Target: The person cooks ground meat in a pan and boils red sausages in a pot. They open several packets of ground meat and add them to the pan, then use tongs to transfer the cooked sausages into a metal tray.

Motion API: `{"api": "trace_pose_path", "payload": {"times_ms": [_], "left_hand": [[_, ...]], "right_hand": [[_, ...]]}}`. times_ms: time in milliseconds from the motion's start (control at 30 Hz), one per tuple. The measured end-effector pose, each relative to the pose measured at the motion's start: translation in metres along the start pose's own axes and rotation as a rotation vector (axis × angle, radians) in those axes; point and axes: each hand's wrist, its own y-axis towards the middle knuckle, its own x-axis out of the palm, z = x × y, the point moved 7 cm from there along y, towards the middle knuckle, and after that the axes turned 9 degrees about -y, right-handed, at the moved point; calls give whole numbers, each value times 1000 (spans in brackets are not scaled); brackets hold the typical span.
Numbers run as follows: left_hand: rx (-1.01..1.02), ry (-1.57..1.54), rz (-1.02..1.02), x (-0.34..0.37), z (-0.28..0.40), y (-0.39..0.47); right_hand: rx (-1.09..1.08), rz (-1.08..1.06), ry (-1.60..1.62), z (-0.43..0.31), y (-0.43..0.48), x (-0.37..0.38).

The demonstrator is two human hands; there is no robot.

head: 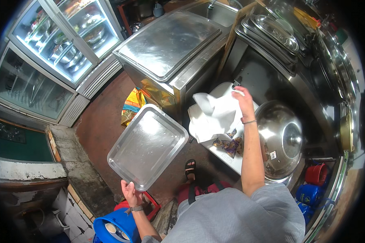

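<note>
A rectangular metal tray hangs over the floor, its near corner held by my left hand. On the right, my right hand is at the edge of thin white sheets, which look lifted and blurred; the fingertips are partly hard to make out. Beneath them is a stack of white sheets on a white surface. Small purple-and-gold packets lie beside the stack. A large domed metal lid with a knob stands right of my right forearm.
A stainless steel counter with a sink is ahead. Metal trays are stacked at upper right. A lit glass-door fridge stands upper left. A blue bin sits by my left forearm, a colourful sack beyond the tray.
</note>
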Motion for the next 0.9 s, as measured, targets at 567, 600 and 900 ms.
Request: {"api": "trace_pose_path", "payload": {"times_ms": [567, 600, 900], "left_hand": [[-76, 65, -249, 109, -43, -14], [-150, 44, -275, 121, -55, -15], [-440, 92, -594, 174, -57, -40]], "right_hand": [[-696, -76, -648, -61, -115, 130], [-642, -208, -694, -49, -138, 158], [-685, -228, -1185, -80, -237, 66]]}}
